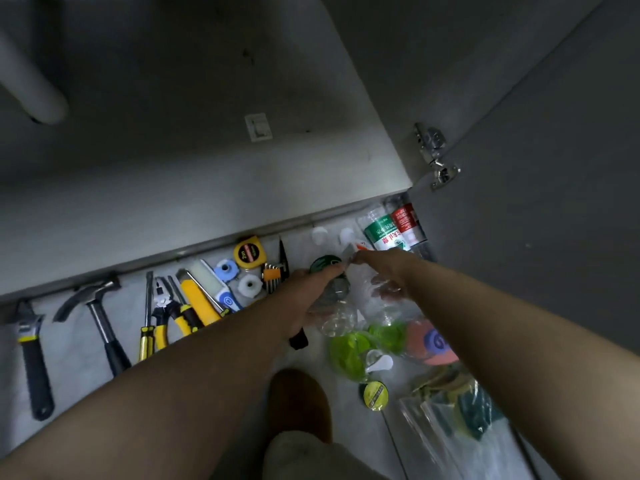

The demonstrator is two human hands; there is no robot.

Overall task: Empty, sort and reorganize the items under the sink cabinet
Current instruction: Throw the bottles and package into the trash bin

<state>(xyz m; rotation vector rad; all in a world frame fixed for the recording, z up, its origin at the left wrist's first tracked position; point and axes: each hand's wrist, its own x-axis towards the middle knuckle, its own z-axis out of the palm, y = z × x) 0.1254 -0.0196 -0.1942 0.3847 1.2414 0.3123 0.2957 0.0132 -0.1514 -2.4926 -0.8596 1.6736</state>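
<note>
Both my arms reach down to the floor in front of the cabinet floor (214, 161). My left hand (311, 296) lies over a clear plastic bottle (337, 318) and seems to grip it, its fingertips beside a dark green tape roll (323, 263). My right hand (379, 266) is just right of it and pinches a small grey-white packet (348, 252) above the bottle. More clear bottles (384, 311) lie under my right wrist. How far the fingers curl is blurred.
Tools lie in a row along the cabinet edge: wrench (33, 355), hammer (100, 317), pliers (162, 317), utility knife (199, 301), yellow tape measure (247, 252), hex keys (272, 273). Labelled bottles (388, 233), green bottles (349, 355), sponges in a bag (460, 407) and the open door hinge (434, 157) are right.
</note>
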